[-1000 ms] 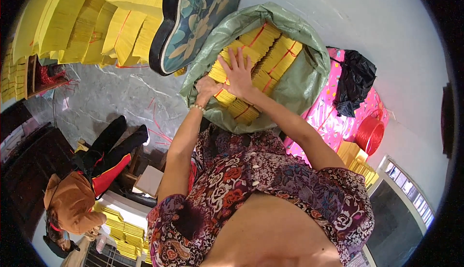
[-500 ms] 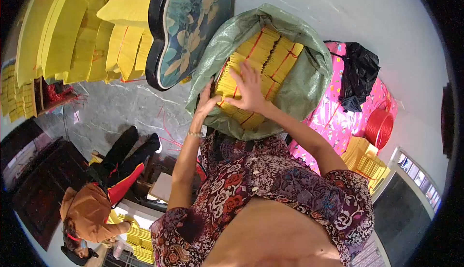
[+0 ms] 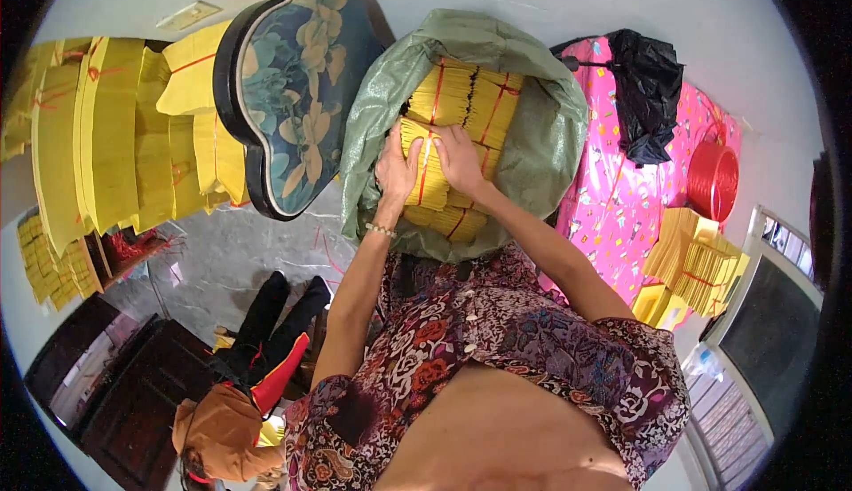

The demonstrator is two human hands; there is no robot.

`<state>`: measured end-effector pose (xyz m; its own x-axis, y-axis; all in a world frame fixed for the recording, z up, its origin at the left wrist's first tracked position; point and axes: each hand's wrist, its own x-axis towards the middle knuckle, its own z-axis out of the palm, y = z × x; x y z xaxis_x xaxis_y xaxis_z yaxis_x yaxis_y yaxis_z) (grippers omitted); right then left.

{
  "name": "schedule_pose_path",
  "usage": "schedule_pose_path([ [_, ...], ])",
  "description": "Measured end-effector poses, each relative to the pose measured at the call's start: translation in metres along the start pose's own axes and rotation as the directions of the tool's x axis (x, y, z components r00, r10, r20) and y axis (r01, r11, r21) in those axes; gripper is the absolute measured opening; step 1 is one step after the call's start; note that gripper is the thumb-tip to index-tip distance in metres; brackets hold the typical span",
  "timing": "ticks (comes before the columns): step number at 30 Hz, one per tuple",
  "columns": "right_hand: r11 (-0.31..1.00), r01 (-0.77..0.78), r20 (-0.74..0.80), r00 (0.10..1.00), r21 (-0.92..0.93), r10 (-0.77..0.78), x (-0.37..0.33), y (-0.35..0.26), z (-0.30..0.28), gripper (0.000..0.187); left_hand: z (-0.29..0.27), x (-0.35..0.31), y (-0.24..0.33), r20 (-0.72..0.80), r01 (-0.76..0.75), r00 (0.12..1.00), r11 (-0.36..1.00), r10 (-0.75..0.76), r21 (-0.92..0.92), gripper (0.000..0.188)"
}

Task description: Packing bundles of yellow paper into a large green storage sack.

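Observation:
A green woven sack (image 3: 541, 149) stands open in front of me, packed with bundles of yellow paper (image 3: 491, 105) tied with red string. One upper bundle of yellow paper (image 3: 429, 180) sits between my two hands, toward the left side of the sack. My left hand (image 3: 397, 171), with a beaded bracelet at the wrist, presses along its left side. On the other side my right hand (image 3: 460, 162) grips it, the thumb lying near the red string. The fingertips of my left hand are partly hidden between the bundle and the sack's wall.
Left of the sack leans a dark-rimmed, flower-patterned board (image 3: 302, 91). Tall yellow paper stacks (image 3: 115, 136) stand beyond it. To the right are a pink patterned cover (image 3: 612, 216), a black plastic bag (image 3: 648, 91) and a red string roll (image 3: 713, 180). A co-worker (image 3: 222, 433) sits at lower left.
My right hand, spread over the bundles before, has closed against one bundle's right side. My left hand has moved from the sack's edge onto that bundle. The view has shifted.

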<state>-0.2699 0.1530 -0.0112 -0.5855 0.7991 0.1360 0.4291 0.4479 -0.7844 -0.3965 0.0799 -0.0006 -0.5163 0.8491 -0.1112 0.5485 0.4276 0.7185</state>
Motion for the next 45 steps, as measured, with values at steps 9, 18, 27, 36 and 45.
schedule_pose_path([
  [9, 0.987, -0.105, 0.152, 0.985, 0.121, 0.086, 0.007, 0.006, -0.016, 0.022, -0.018, 0.013, 0.004, 0.096, 0.178, 0.981, 0.978, -0.168, -0.109, 0.058],
  [18, 0.951, 0.186, 0.339, 0.936, -0.246, -0.095, 0.079, 0.042, -0.035, 0.055, -0.028, 0.062, 0.040, 0.155, -0.363, 0.928, 0.919, 0.340, 0.156, 0.045],
  [27, 0.886, 0.382, 0.424, 0.870, -0.261, -0.251, 0.079, 0.068, -0.026, 0.066, -0.029, 0.059, 0.078, 0.545, -0.353, 0.826, 0.884, 0.142, 0.305, 0.052],
  [36, 0.876, 0.403, 0.437, 0.860, -0.264, -0.264, 0.088, 0.066, -0.029, 0.064, -0.025, 0.061, 0.072, 0.637, -0.511, 0.751, 0.763, 0.173, 0.396, 0.068],
  [45, 0.876, 0.392, 0.423, 0.870, -0.281, -0.254, 0.091, 0.061, -0.027, 0.061, -0.006, 0.092, 0.092, 0.806, -0.539, 0.536, 0.634, -0.250, 0.555, 0.102],
])
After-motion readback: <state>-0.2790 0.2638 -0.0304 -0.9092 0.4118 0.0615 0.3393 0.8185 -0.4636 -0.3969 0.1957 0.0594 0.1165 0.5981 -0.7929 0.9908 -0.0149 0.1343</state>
